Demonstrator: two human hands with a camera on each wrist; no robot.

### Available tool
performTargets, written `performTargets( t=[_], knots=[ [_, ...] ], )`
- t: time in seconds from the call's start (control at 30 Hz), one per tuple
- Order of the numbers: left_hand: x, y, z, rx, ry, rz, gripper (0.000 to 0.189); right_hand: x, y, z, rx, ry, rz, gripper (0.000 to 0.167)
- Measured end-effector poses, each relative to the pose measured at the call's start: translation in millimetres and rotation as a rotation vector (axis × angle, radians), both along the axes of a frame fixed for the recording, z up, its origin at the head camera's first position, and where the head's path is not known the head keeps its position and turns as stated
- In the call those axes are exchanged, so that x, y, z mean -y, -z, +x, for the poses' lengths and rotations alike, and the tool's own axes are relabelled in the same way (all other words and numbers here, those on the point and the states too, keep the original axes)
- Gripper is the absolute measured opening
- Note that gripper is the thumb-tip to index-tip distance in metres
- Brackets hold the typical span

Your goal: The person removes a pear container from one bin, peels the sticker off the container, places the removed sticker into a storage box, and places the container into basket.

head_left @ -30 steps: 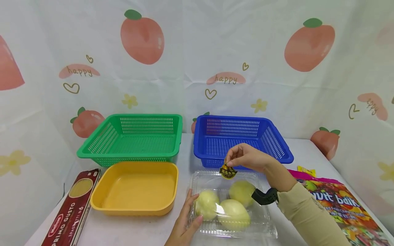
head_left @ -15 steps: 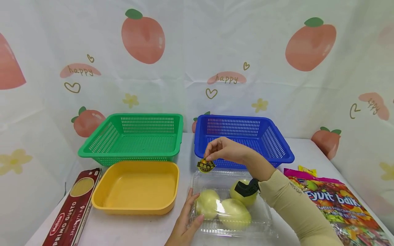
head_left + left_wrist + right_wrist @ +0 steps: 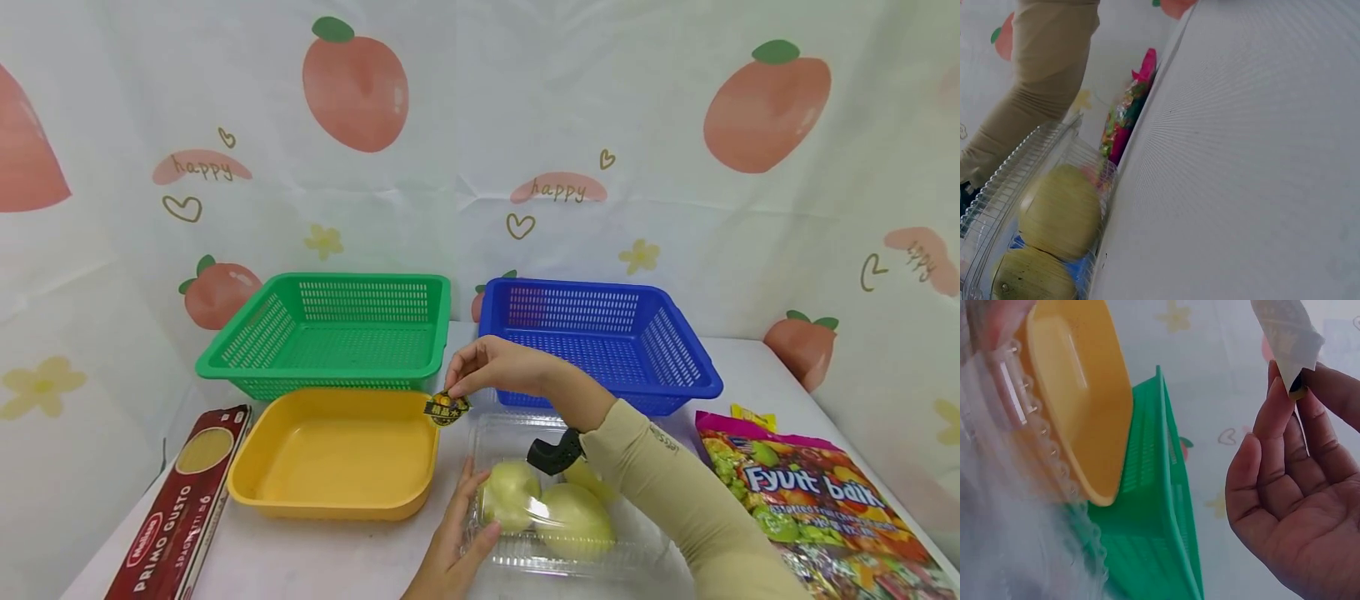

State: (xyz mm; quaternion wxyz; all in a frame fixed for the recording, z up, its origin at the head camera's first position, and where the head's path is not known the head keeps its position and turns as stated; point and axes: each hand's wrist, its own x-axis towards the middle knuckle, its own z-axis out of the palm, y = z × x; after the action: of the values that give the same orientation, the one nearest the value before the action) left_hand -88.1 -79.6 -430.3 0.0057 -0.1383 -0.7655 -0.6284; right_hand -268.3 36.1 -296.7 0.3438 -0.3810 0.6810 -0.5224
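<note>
My right hand pinches a small black and gold sticker between thumb and fingers, above the right rim of the yellow basin. In the right wrist view the pale back of the sticker shows above the fingertips. A clear plastic box with a lid stands on the table and holds several pale yellow-green round fruits, whose kind I cannot tell. Against the box's left side rests my left hand, fingers fairly straight and thumb near the front. The right forearm covers part of the box.
Behind stand a green basket and a blue basket. At the left lies a dark red spaghetti box. A Fyuit balk candy bag lies at the right, with a small yellow packet behind it.
My right hand has moved left with the sticker, from above the clear box to the yellow basin's right rim. The left hand has stayed against the box.
</note>
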Motion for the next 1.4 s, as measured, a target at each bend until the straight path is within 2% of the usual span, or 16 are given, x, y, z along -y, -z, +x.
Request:
performTargets(
  t=[0.37,0.53,0.77,0.97,1.13,1.4],
  knots=[
    [0.4,-0.6,-0.2,0.021,-0.010,-0.014,0.049,49.1,-1.5,-5.0,-0.023,-0.036,0.100,0.014],
    [1.1,-0.7,0.6,0.045,-0.024,-0.024,0.047,73.4,2.1,-7.4,0.028,-0.018,0.132,0.016],
    [3.1,-0.6,-2.2,0.072,0.006,-0.013,0.045,101.0,12.7,-3.9,0.053,-0.048,0.171,0.018],
    [3.6,-0.1,-3.1,0.042,0.006,-0.035,0.045,116.4,20.4,1.4,0.069,-0.096,0.203,0.017],
    [4.1,-1.7,-3.0,0.049,0.025,-0.034,0.045,124.5,22.1,1.5,0.042,-0.129,0.250,0.016],
    [5.2,-1.1,-4.4,0.041,0.073,-0.016,0.046,131.9,26.4,-2.2,0.024,-0.099,0.289,0.012]
  ],
)
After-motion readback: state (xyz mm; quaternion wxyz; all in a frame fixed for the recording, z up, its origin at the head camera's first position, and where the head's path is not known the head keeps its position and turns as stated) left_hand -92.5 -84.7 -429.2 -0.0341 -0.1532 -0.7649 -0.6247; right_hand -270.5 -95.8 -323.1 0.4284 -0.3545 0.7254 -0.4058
